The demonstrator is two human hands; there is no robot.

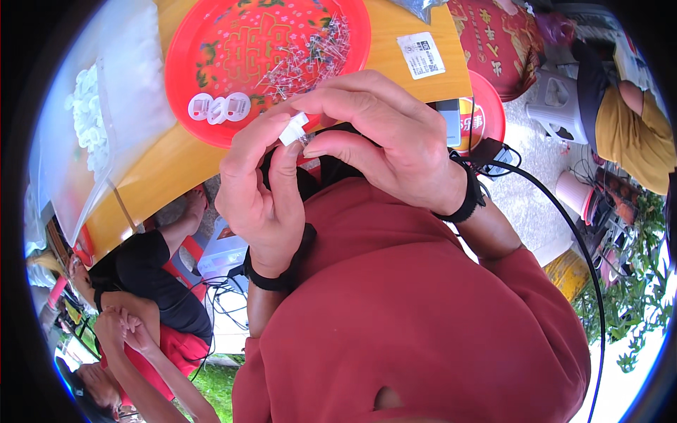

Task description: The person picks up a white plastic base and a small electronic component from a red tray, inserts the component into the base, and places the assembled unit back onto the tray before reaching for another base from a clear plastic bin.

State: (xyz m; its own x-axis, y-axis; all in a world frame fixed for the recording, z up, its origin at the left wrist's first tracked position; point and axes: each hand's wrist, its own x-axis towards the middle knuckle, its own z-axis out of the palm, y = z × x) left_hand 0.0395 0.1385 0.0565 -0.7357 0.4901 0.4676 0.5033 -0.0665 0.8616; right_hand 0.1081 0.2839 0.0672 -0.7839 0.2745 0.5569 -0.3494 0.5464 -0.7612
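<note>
Over the table's near edge, my left hand (pixel 259 185) pinches a small white plastic piece (pixel 293 130) between thumb and fingers. My right hand (pixel 391 137) is closed close against it, fingers arched over and thumb tip beside the piece. Something tiny and clear or metallic shows at that thumb tip; its kind is too small to tell. Just beyond both hands lies a round red tray (pixel 185 53) with gold and green decoration. On it are a loose heap of small clear pin-like parts (pixel 310 62) and several round white discs (pixel 219 108) with printed faces.
On the yellow table (pixel 156 146), a clear plastic bag (pixel 130 42) holds many small white parts (pixel 89 116). A printed label (pixel 421 56) lies at right. A red stool (pixel 495 106) stands beside the table, a black cable (pixel 564 211) hangs at right. People sit at left and far right.
</note>
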